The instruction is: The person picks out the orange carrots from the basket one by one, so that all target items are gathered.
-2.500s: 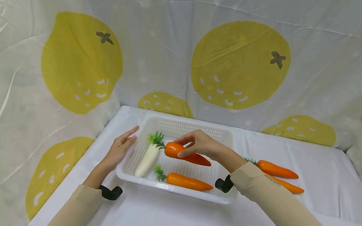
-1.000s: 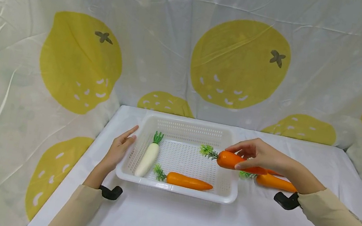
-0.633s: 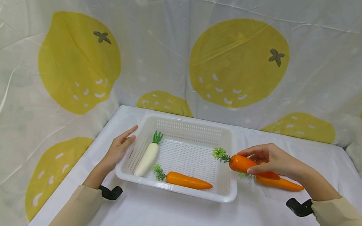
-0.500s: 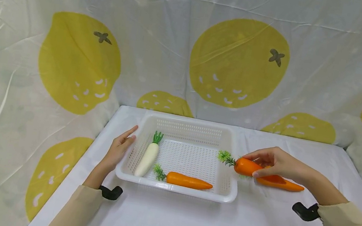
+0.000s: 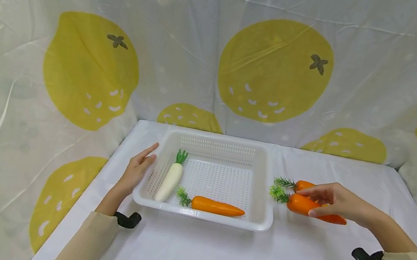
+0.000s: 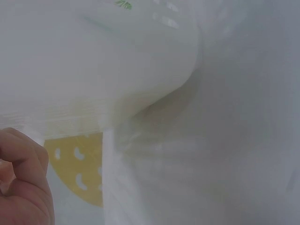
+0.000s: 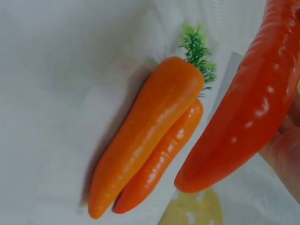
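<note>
My right hand (image 5: 337, 203) grips a red-orange carrot (image 5: 298, 204) with green leaves, thumb on the near side and fingers on the far side. It is above two more carrots on the cloth to the right of the basket. One of these, an orange carrot (image 7: 145, 136), lies beside a narrower-looking carrot (image 7: 161, 161) in the right wrist view; in the head view the held carrot and hand hide much of them. My left hand (image 5: 134, 175) touches the outer left side of the white perforated basket (image 5: 201, 217), index finger extended along it.
In the basket, a white radish (image 5: 170, 182) with a green top lies at the left, and an orange carrot (image 5: 217, 207) lies along the front wall. A white cloth (image 5: 197, 258) covers the table. A lemon-print curtain (image 5: 186, 63) rises behind it.
My right hand has carried the red-orange carrot rightward out of the basket and lowered it towards the carrots on the cloth. My left hand has stayed at the basket's left side.
</note>
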A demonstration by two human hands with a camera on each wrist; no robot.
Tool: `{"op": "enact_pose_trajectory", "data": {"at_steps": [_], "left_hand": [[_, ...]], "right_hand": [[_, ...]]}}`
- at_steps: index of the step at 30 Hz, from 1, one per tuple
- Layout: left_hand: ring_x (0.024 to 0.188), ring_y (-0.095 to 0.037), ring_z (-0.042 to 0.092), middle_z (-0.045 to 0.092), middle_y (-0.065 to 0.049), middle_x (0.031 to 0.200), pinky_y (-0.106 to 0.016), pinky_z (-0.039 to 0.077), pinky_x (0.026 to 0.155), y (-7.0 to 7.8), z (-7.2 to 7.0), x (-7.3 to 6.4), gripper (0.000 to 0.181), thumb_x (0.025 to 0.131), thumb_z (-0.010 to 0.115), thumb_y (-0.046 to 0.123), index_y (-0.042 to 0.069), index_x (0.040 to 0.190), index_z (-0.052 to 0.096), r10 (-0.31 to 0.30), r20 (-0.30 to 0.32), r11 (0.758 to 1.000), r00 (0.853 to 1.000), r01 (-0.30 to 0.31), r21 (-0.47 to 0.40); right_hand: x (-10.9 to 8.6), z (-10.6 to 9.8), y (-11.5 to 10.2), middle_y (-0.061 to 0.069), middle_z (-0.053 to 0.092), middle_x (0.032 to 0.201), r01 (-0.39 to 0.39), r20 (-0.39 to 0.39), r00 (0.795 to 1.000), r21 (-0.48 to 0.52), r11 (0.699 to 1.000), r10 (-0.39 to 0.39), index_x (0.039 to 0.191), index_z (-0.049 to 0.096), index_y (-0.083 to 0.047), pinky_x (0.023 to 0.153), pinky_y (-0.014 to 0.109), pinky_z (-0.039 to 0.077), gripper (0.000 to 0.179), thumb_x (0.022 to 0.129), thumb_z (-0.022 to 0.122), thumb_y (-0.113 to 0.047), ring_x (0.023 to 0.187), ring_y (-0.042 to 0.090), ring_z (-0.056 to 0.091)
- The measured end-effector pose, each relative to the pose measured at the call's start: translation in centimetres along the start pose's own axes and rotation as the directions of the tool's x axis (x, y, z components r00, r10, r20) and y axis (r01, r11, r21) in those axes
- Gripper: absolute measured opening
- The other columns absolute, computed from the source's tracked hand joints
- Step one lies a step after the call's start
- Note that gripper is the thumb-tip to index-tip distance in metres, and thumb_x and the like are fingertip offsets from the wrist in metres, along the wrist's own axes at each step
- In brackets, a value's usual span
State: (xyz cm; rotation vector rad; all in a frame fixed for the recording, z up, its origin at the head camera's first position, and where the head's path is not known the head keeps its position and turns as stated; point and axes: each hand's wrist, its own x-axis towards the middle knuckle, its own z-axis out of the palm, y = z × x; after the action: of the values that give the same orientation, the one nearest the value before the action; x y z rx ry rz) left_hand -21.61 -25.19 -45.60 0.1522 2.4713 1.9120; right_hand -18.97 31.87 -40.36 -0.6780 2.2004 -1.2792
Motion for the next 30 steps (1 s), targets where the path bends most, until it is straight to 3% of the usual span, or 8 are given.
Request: {"op": "enact_pose_trajectory", "data": {"at_steps": [7,13,18,23,30], "left_hand": [[0.111,-0.015,0.058,0.052,-0.026,0.141,-0.020,0.048,0.085,0.0,-0.1,0.1,0.051,0.108,0.046,0.027,0.018,0.157,0.034,0.000,0.001,1.000,1.000,0.000,0.007],[0.118,-0.027,0.056,0.050,-0.025,0.143,-0.019,0.048,0.085,0.1,-0.1,0.0,0.051,0.108,0.045,0.026,0.016,0.157,0.033,0.000,0.002,1.000,1.000,0.000,0.012],[0.126,-0.034,0.051,0.046,-0.022,0.148,-0.019,0.047,0.087,0.1,-0.1,0.0,0.051,0.109,0.044,0.025,0.017,0.158,0.031,0.000,0.012,1.000,1.000,0.000,-0.002],[0.125,-0.037,0.051,0.047,-0.022,0.147,-0.019,0.048,0.086,0.0,0.0,0.0,0.051,0.109,0.044,0.025,0.017,0.157,0.033,0.003,0.011,1.000,1.000,-0.003,-0.008],[0.123,-0.030,0.053,0.048,-0.022,0.147,-0.019,0.048,0.086,0.0,0.0,0.0,0.051,0.108,0.045,0.026,0.018,0.157,0.033,-0.006,0.004,1.000,1.000,0.006,0.003]], "right_hand": [[-1.4,0.2,2.1,0.006,0.069,0.121,0.003,-0.003,1.000,0.014,1.000,-0.003,0.131,0.063,0.000,0.087,0.023,0.050,0.042,0.091,0.073,-0.008,0.103,0.015,0.063],[-1.8,0.8,4.3,-0.004,0.065,0.129,0.091,0.024,0.995,0.032,0.995,-0.092,0.130,0.064,-0.001,0.087,0.023,0.051,0.041,0.090,0.072,-0.003,0.107,0.010,0.062],[-1.8,1.1,5.5,-0.002,0.070,0.118,0.165,0.009,0.986,-0.043,0.985,-0.164,0.126,0.067,0.000,0.081,0.023,0.051,0.038,0.088,0.074,-0.002,0.100,0.009,0.063],[-2.1,1.1,6.4,-0.001,0.071,0.117,0.156,-0.021,0.987,-0.077,0.985,-0.158,0.124,0.068,0.000,0.079,0.023,0.050,0.038,0.087,0.076,-0.004,0.099,0.008,0.063],[-2.0,1.5,7.9,-0.002,0.070,0.120,0.180,-0.033,0.983,-0.086,0.980,-0.183,0.124,0.069,-0.002,0.077,0.024,0.049,0.038,0.086,0.076,-0.003,0.097,0.008,0.061]]}}
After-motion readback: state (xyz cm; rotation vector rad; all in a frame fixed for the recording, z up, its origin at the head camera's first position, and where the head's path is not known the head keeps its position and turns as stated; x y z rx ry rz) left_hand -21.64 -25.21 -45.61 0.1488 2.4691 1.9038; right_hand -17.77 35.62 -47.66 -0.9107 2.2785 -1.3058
